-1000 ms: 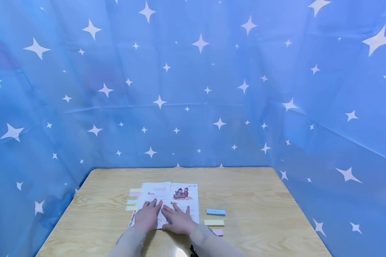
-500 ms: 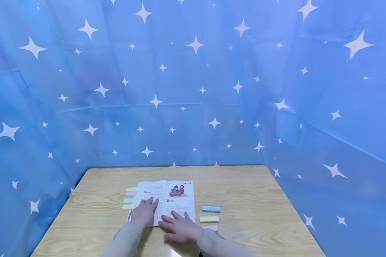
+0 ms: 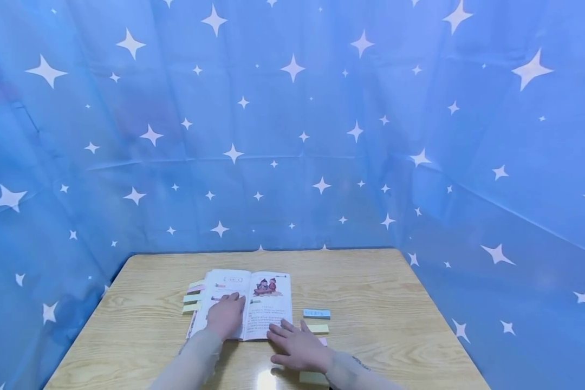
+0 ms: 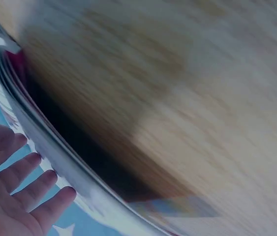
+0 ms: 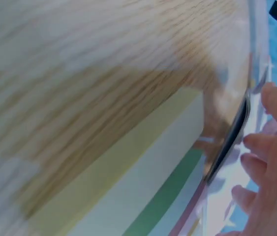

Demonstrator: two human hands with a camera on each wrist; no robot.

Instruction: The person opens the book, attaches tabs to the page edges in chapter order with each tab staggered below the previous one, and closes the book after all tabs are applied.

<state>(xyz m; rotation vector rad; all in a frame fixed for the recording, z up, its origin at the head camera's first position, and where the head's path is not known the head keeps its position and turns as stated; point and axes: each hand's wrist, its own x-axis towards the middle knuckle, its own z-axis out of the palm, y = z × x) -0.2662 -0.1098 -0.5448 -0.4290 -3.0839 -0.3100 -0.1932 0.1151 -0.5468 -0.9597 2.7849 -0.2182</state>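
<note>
An open book (image 3: pixel 268 311) with printed pages and a picture of two figures lies on the wooden table. My left hand (image 3: pixel 226 316) rests on its left page near the fold; in the left wrist view the fingers of that hand (image 4: pixel 17 191) are extended over the paper. At the lower right corner of the book is my right hand (image 3: pixel 299 346), fingers spread and nothing in its grasp. Partly under that hand's outline sit a yellow sticky note pad (image 3: pixel 318 329) and a pink pad (image 3: pixel 324 342). Another pale yellow pad (image 3: pixel 314 378) lies by the right wrist.
A blue sticky note pad (image 3: pixel 317 314) with writing lies right of the book. Pastel sticky tabs (image 3: pixel 192 298) stick out from the book's left edge. The wooden table (image 3: pixel 370 281) ends at a blue star-patterned curtain (image 3: pixel 273 124).
My right hand has slid right and toward me, off the middle of the page to the book's lower corner. The left hand stays on the left page. The head view has turned slightly right.
</note>
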